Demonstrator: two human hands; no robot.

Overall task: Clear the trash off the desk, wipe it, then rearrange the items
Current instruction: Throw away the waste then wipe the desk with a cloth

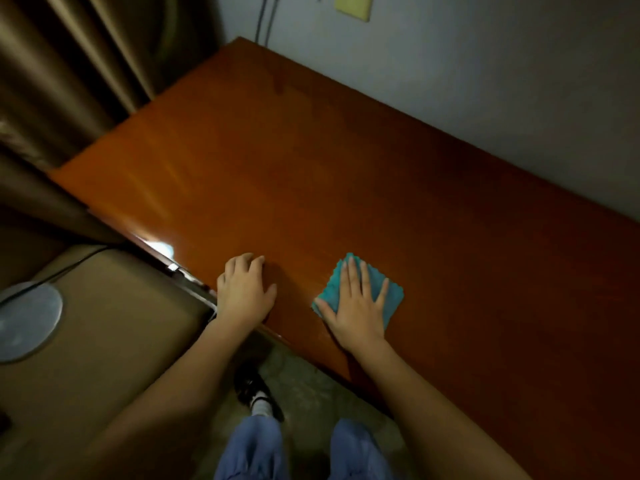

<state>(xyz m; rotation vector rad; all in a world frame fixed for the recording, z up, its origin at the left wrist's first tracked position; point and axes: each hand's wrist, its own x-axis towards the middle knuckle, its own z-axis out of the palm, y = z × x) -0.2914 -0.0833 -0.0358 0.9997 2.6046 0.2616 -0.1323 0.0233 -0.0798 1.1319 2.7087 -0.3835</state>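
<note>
Wooden desk point(311, 161), reddish brown, set into a corner against a grey wall point(485, 81); brown curtain point(69, 64) to its left. No trash or other items show on the top in this view, so I judge the clearing done and the wiping in hand.

Item: cloth point(388, 296) — teal, folded to a small square, lying flat on the desk near its front edge. Folded, I take it, so it fits under one palm.

Item: right hand point(360, 306) — fingers straight and spread, palm down on the cloth, pressing it to the wood; nothing is pinched or curled round. Spread this way, the pressure reaches across most of the square.

Item: left hand point(246, 292) — resting on the bare desk at the front edge, well apart from the cloth, fingers loosely bent, holding nothing. I judge it is there to brace me while I lean in.

Item: tan chair or cushion point(104, 341) at my left, with a round grey object point(27, 323) on it; what that is I cannot tell.

Outstanding: far corner unwiped as far as I can judge; rearranging not yet begun.
</note>
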